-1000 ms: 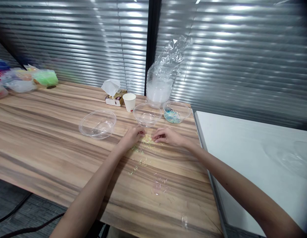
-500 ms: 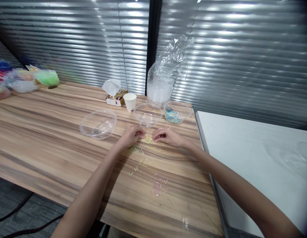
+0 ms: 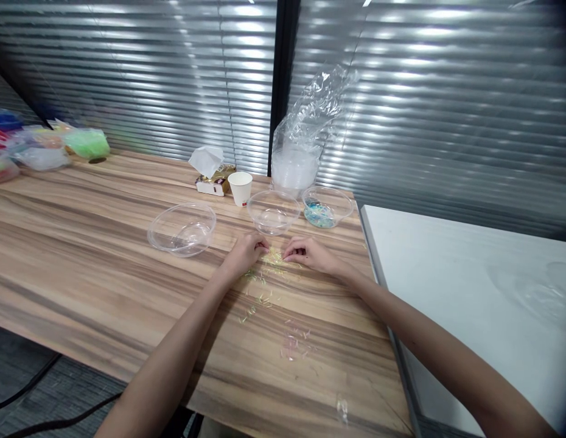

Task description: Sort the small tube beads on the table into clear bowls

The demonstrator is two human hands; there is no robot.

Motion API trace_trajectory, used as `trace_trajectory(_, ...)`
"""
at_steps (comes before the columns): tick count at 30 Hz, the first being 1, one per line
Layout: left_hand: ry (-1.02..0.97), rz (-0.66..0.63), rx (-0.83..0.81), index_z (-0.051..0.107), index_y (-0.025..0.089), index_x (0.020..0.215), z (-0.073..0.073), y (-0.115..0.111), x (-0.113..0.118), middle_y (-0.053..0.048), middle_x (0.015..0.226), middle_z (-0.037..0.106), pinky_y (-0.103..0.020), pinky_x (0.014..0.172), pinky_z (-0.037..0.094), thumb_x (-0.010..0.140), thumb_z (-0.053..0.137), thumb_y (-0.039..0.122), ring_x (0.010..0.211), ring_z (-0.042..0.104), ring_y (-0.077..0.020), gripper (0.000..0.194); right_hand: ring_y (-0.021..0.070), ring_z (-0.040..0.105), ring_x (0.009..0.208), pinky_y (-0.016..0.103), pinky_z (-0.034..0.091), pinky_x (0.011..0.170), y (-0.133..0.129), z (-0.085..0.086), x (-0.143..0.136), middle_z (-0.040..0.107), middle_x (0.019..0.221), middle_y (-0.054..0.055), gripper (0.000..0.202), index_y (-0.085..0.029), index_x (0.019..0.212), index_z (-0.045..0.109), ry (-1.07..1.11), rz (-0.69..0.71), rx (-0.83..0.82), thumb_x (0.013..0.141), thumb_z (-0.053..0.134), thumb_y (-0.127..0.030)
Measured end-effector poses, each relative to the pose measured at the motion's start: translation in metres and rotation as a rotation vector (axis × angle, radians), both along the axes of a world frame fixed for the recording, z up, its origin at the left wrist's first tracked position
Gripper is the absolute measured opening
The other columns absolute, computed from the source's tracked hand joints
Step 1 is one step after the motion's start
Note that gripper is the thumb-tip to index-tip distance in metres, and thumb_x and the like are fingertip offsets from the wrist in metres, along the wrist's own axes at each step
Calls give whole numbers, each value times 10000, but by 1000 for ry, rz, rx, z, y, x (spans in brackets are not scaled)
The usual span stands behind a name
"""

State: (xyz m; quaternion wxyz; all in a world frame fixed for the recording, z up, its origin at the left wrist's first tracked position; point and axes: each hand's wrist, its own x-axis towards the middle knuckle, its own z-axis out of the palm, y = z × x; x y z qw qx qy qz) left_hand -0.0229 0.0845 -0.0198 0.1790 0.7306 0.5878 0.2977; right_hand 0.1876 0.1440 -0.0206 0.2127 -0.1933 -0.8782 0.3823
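Both my hands rest at a small heap of thin yellow pieces (image 3: 274, 258) on the wooden table. My left hand (image 3: 250, 250) is at the heap's left side, its fingers curled and pinched together. On the right side my right hand (image 3: 309, 252) has its fingertips pressed together at the heap's edge. What either pinch holds is too small to make out. Green pieces (image 3: 255, 277) lie scattered below my left hand, and pink pieces (image 3: 293, 342) lie nearer to me. Just beyond my hands stands a clear plastic bowl (image 3: 272, 213).
A clear bowl (image 3: 182, 230) stands to the left; another bowl (image 3: 327, 207) at the back right holds blue pieces. Behind them are a paper cup (image 3: 240, 188), a tissue pack (image 3: 213, 182) and bagged stacked bowls (image 3: 294, 167). A white table (image 3: 470, 274) adjoins at right.
My left hand has shifted very slightly right and away from the green pieces, showing more of them. My right hand is almost unmoved at the yellow heap.
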Motion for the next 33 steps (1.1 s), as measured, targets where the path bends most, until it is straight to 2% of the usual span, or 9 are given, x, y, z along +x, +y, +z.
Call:
trace_trajectory(11, 23, 16, 16, 640, 139, 712, -9, 2, 3, -40, 707, 653, -256, 657, 418, 772, 551, 67, 685, 583, -173, 130, 164, 551, 746, 283, 428, 718, -14, 7, -1, 611, 796, 34, 159, -161, 798, 594, -44, -63, 166, 877, 484, -77)
trace_trajectory(14, -3, 37, 43, 622, 144, 708, -4, -1, 5, -36, 721, 644, -258, 664, 411, 789, 544, 83, 703, 575, -173, 128, 167, 545, 742, 288, 431, 704, -25, 16, 4, 591, 815, 38, 137, -165, 820, 580, -31, -116, 190, 892, 486, -96)
trace_trajectory(17, -66, 72, 83, 615, 140, 757, 11, -10, 12, -35, 771, 646, -250, 665, 411, 834, 534, 122, 713, 573, -159, 113, 179, 549, 790, 304, 441, 726, -48, 25, 16, 582, 858, 49, 114, -174, 863, 581, 2, -139, 222, 923, 492, -137)
trace_trajectory(20, -211, 24, 68, 618, 143, 749, 29, -33, 24, -14, 725, 639, -232, 615, 398, 845, 567, 156, 651, 559, -139, 109, 193, 547, 861, 325, 450, 760, -79, 30, 33, 583, 900, 62, 132, -179, 889, 593, 10, -92, 267, 948, 478, -153)
trace_trajectory(23, -222, -163, -28, 621, 152, 742, 35, -69, 42, -1, 716, 634, -228, 639, 403, 830, 550, 75, 667, 564, -134, 137, 195, 540, 857, 327, 452, 737, -107, 27, 49, 588, 906, 72, 188, -173, 890, 607, -29, -12, 295, 966, 436, -151)
trace_trajectory(25, -132, -220, -66, 611, 149, 754, 30, -95, 52, -21, 777, 629, -242, 682, 411, 827, 494, 14, 732, 565, -148, 193, 190, 538, 836, 322, 454, 719, -119, 22, 57, 593, 896, 68, 199, -173, 892, 615, -67, 3, 263, 969, 433, -152)
trace_trajectory(28, -15, -172, -113, 612, 146, 787, 13, -124, 63, -52, 847, 616, -270, 725, 424, 855, 460, 13, 785, 557, -170, 213, 193, 537, 856, 329, 463, 735, -124, 13, 60, 603, 903, 67, 193, -177, 890, 628, -82, -10, 224, 967, 452, -165)
trace_trajectory(31, 17, -159, -112, 627, 161, 891, 2, -138, 66, -60, 934, 611, -275, 762, 438, 874, 472, 33, 856, 559, -179, 202, 189, 546, 882, 335, 468, 775, -121, 7, 58, 612, 911, 63, 195, -181, 905, 641, -43, 6, 216, 972, 458, -183)
trace_trajectory(33, 1, -206, -106, 639, 181, 952, 2, -140, 63, -52, 950, 617, -263, 776, 442, 885, 486, 46, 877, 569, -172, 215, 178, 559, 879, 325, 471, 791, -117, 7, 56, 620, 910, 54, 182, -188, 931, 649, -33, 43, 196, 973, 473, -206)
